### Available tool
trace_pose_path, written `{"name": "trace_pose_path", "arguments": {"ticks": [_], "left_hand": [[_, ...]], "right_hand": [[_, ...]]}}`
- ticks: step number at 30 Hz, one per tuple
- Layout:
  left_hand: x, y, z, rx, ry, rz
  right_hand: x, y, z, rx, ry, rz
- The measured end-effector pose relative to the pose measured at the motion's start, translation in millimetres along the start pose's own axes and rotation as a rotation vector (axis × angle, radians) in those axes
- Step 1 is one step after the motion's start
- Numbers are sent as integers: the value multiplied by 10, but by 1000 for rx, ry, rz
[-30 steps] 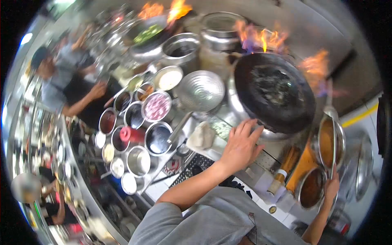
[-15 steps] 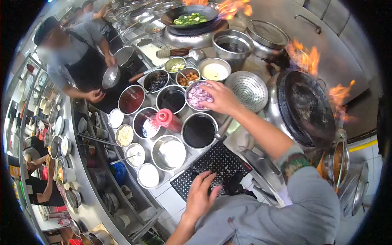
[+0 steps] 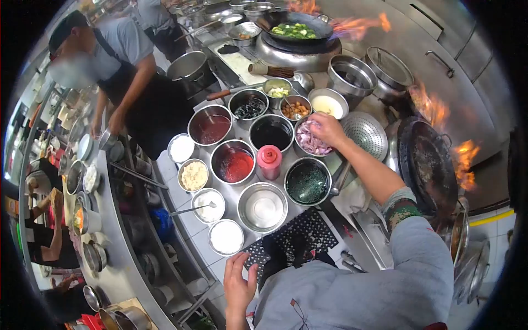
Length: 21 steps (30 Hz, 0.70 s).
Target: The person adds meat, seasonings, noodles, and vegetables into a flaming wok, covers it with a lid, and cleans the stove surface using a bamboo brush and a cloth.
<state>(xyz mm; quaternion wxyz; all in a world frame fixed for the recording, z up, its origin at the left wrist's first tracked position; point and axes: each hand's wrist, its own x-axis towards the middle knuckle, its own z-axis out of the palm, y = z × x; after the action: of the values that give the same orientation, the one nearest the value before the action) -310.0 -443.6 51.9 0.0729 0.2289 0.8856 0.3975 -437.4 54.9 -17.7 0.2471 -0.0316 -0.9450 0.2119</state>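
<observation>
no readable text, no legible labels

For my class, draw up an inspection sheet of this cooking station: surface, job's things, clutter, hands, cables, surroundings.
Surface: metal counter, crowded with containers.
Job's things: onion bowl, holding pinkish chopped pieces, likely onion.
Clutter: red squeeze bottle among the bowls; perforated strainer beside the onion bowl.
Hands: right hand at the onion bowl, grip unclear; left hand open, apparently empty.
Cables: nothing seen.
Surroundings: flames beside the dark wok; co-worker at the view's left.
</observation>
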Motion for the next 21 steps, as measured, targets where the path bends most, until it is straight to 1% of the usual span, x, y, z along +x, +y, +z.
{"name": "trace_pose_path", "arguments": {"ticks": [4,5,7,8,10,11,14,15,18,19,21], "left_hand": [[-140,96,-41,30,63,-2],[-176,123,-33,38,64,0],[-225,166,-5,45,75,13],[-241,209,18,46,74,-11],[-311,315,57,45,56,-68],[-338,338,76,48,54,-63],[-446,397,193,38,67,-72],[-488,423,226,33,71,-80],[-554,471,327,10,81,-79],[-575,487,367,-1,81,-73],[-596,512,440,2,99,-59]], "right_hand": [[121,-114,-204,73,47,181],[129,-88,-194,106,65,161],[145,-84,-194,155,137,222],[138,-72,-192,176,164,252],[80,132,-13,293,207,333],[101,266,86,350,235,369],[136,555,265,622,293,499],[117,471,185,673,267,542],[171,427,16,1325,432,796],[184,365,-166,1524,455,808],[172,360,-517,1623,490,855]]}}
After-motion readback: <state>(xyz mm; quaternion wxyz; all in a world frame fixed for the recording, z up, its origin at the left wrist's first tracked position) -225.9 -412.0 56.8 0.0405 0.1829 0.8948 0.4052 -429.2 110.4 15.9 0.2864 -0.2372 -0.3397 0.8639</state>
